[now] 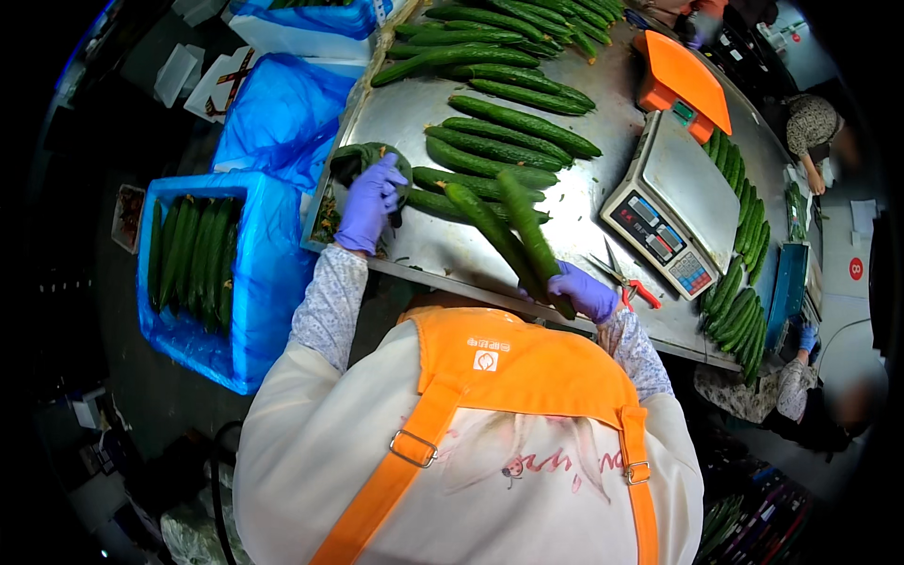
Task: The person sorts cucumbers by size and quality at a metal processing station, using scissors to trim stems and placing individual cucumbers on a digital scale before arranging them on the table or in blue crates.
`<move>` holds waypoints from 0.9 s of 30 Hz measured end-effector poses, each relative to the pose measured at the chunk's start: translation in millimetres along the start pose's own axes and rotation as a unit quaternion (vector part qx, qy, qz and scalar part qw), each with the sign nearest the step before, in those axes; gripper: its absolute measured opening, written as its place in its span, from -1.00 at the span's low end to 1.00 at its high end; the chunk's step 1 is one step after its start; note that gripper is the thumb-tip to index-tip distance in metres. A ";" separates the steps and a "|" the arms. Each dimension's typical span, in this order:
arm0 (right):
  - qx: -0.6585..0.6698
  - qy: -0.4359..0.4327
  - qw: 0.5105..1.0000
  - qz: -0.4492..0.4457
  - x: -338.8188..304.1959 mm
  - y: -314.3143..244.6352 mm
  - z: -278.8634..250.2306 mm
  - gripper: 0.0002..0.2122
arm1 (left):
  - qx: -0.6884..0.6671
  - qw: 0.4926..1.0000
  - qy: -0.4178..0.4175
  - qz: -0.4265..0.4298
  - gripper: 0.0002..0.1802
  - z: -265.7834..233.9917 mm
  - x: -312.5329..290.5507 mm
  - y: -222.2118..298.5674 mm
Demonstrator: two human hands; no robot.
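Note:
My right hand [584, 290], in a purple glove, grips two long green cucumbers [513, 231] by their near ends at the front edge of the steel table [414, 113]. They point away from me over a row of loose cucumbers [499, 141]. My left hand [370, 202], also gloved in purple, lies over a round dark green object [363, 155] at the table's left edge, fingers curled on it. What that object is stays unclear. My orange apron and white sleeves fill the lower part of the view.
A grey weighing scale [673, 202] stands right of my hands, an orange one [683, 80] behind it. Red-handled scissors [626, 282] lie by my right hand. A blue-lined crate of cucumbers [202, 264] sits at my left. Other people [812, 122] work at the right.

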State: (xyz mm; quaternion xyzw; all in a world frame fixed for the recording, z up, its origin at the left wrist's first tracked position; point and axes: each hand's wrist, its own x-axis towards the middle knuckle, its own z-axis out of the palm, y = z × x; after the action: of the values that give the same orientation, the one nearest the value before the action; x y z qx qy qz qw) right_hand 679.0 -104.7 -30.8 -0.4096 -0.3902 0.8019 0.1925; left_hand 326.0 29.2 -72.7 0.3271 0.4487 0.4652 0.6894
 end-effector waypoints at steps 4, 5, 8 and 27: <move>0.211 -0.033 0.971 -0.107 -19.0 10.4 0.5 -0.38 | 0.369 0.910 0.107 0.154 -0.64 -7.2 14.0 15.8; 0.225 -0.026 0.966 -0.128 -22.8 8.5 -0.4 -0.37 | 0.527 0.796 0.144 0.258 -0.60 -11.7 18.4 10.1; 0.250 0.030 0.950 -0.187 -39.2 7.5 -17.6 -0.34 | 0.703 0.630 0.152 0.293 -0.36 1.4 16.7 -6.0; -0.475 0.686 0.530 0.148 -137.8 -60.4 -204.5 -0.15 | 0.754 0.588 0.130 0.262 -0.38 -10.4 29.7 -31.1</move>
State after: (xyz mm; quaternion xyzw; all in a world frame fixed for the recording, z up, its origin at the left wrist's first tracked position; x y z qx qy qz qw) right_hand 924.8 -58.0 12.7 -0.9166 -0.3955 -0.0129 0.0565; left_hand 332.1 46.3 -113.1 0.7695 0.6184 0.1582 -0.0220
